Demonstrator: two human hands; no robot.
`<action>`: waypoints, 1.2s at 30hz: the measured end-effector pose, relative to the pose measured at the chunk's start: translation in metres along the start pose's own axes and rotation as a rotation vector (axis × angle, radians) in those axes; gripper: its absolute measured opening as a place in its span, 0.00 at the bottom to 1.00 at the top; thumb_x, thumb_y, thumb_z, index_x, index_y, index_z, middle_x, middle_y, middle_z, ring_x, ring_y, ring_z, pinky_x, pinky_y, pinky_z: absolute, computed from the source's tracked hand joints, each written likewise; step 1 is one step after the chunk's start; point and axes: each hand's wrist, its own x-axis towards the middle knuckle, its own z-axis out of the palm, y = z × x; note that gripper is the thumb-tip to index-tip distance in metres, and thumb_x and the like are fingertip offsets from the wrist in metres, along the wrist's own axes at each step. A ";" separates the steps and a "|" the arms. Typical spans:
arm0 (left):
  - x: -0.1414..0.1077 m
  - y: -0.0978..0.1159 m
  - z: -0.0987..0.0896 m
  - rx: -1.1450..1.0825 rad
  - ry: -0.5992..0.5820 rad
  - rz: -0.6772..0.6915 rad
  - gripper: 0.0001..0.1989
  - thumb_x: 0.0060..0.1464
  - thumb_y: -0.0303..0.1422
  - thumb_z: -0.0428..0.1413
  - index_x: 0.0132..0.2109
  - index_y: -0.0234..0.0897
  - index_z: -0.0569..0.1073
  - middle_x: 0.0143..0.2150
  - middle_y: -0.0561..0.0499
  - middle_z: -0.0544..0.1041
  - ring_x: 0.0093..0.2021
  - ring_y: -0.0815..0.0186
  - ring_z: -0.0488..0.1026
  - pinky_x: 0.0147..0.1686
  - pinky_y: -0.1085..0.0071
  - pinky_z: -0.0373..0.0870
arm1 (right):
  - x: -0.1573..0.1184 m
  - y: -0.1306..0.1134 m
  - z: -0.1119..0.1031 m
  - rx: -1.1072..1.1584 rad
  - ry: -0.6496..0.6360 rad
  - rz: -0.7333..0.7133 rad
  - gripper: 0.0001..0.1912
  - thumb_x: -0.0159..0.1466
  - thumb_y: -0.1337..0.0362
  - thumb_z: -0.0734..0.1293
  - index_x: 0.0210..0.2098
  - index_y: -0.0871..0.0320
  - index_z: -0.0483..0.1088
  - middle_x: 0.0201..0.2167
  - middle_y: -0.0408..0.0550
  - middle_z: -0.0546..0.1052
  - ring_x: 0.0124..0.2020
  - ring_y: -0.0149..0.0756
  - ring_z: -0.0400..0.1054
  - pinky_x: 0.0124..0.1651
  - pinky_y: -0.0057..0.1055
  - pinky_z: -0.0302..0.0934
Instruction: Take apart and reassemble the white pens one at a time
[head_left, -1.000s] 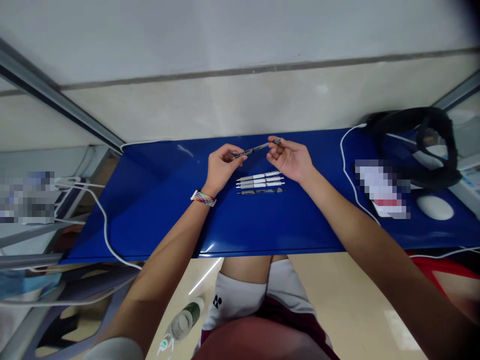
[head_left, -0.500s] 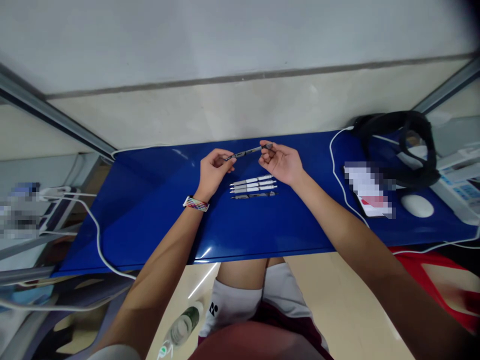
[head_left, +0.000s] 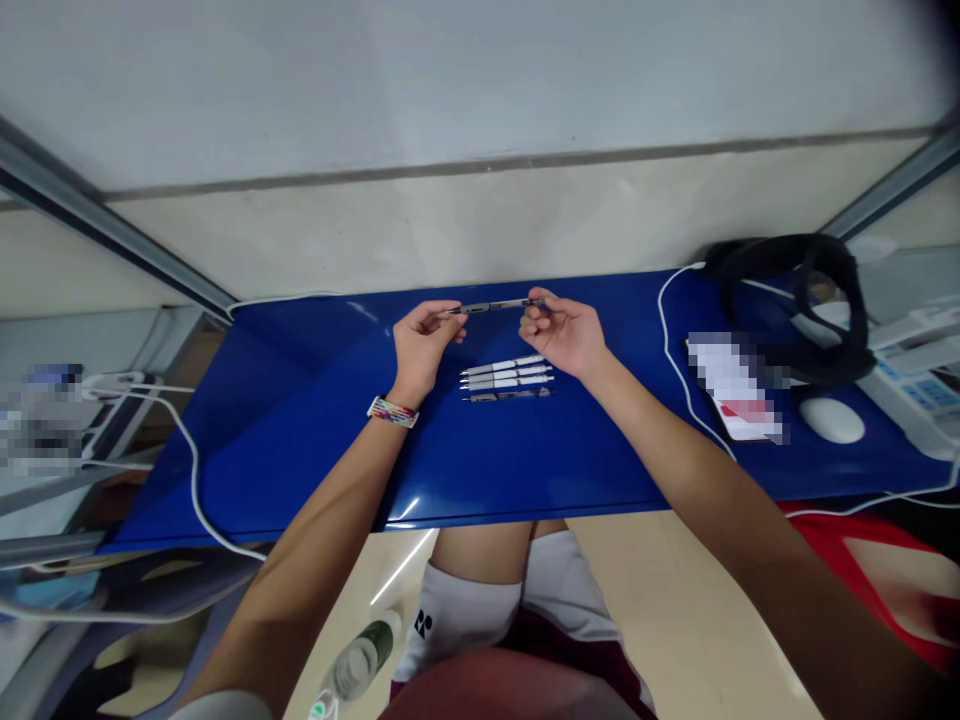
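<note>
Between my hands, above the blue table [head_left: 315, 440], a dark pen [head_left: 495, 305] with a clear section is held nearly level. My left hand [head_left: 425, 345], a woven band at its wrist, pinches the pen's left end. The fingers of my right hand [head_left: 562, 328] are closed on its right end. Just below lie three white pens [head_left: 506, 373] with grey grips, side by side, points to the left. One dark pen [head_left: 508, 395] lies nearest me in the same row.
At the right are a phone [head_left: 735, 390], a white mouse [head_left: 832, 420], a black headband-like device [head_left: 799, 300] and a white cable [head_left: 667, 340]. A wall [head_left: 450, 230] borders the table's back. A water bottle [head_left: 364, 660] stands below, near my legs.
The held pen has turned from a slant, right end higher, to almost level. My right hand has lowered slightly. The pens on the table have stayed put.
</note>
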 end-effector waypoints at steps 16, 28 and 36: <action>-0.001 0.000 0.003 -0.006 -0.023 -0.062 0.16 0.50 0.39 0.76 0.43 0.38 0.85 0.34 0.50 0.85 0.29 0.69 0.80 0.32 0.71 0.81 | -0.003 0.003 -0.001 0.073 0.041 -0.065 0.08 0.66 0.61 0.69 0.44 0.54 0.77 0.30 0.43 0.80 0.28 0.33 0.70 0.39 0.34 0.74; -0.002 0.000 0.004 0.020 -0.037 -0.026 0.14 0.50 0.38 0.76 0.41 0.39 0.85 0.31 0.51 0.84 0.26 0.69 0.79 0.30 0.71 0.79 | -0.002 0.002 -0.003 0.078 0.048 -0.043 0.05 0.62 0.65 0.68 0.37 0.54 0.75 0.23 0.39 0.73 0.23 0.29 0.64 0.37 0.30 0.72; -0.002 0.004 0.005 0.027 -0.046 -0.023 0.12 0.52 0.37 0.75 0.41 0.39 0.84 0.30 0.52 0.83 0.26 0.69 0.79 0.30 0.71 0.78 | -0.004 0.003 0.000 0.066 0.043 -0.065 0.04 0.66 0.59 0.68 0.36 0.52 0.73 0.22 0.38 0.68 0.23 0.31 0.62 0.40 0.34 0.74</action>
